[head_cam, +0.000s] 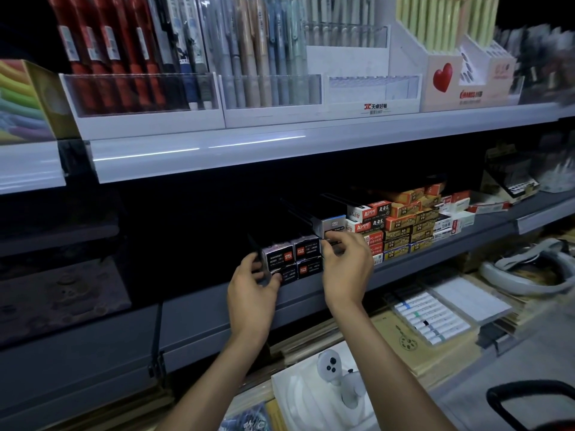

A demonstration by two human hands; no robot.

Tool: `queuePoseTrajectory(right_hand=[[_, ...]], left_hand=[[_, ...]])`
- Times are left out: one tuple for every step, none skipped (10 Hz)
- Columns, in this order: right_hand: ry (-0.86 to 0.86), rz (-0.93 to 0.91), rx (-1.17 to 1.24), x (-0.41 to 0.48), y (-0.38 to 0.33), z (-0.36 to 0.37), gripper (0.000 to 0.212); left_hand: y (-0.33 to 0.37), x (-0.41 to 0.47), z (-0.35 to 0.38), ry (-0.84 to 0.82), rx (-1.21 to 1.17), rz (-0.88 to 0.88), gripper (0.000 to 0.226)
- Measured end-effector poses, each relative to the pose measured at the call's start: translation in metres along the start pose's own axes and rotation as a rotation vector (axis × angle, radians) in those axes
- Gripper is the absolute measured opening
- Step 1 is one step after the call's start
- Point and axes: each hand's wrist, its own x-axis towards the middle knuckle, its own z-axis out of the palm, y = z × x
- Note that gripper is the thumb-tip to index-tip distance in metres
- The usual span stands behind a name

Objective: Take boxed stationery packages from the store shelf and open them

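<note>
Small black stationery boxes (292,259) with red logos are stacked two high at the front edge of the middle shelf (199,309). My left hand (252,290) sits at their lower left, its fingertips touching the bottom left box. My right hand (345,269) is at the right of the stack, fingers curled around a silver-grey box (334,225) standing there. Whether either box is lifted off the shelf I cannot tell.
Red and white boxes (370,213) and yellow-black boxes (410,231) fill the shelf to the right. Pen displays (270,57) line the upper shelf. Below lie a marker set (432,318), a white headset (535,269) and a white controller (336,374).
</note>
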Motion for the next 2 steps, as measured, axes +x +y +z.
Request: queuePoseTrajectory(right_hand=[[-0.013, -0.009, 0.015, -0.0013, 0.0023, -0.0041, 0.015], [-0.010, -0.006, -0.023, -0.0005, 0.0026, -0.0071, 0.017]], left_hand=[[-0.0023, -0.0006, -0.0001, 0.003, -0.004, 0.022, 0.062], [0.0003, 0.0007, -0.0010, 0.007, -0.002, 0.006, 0.063]])
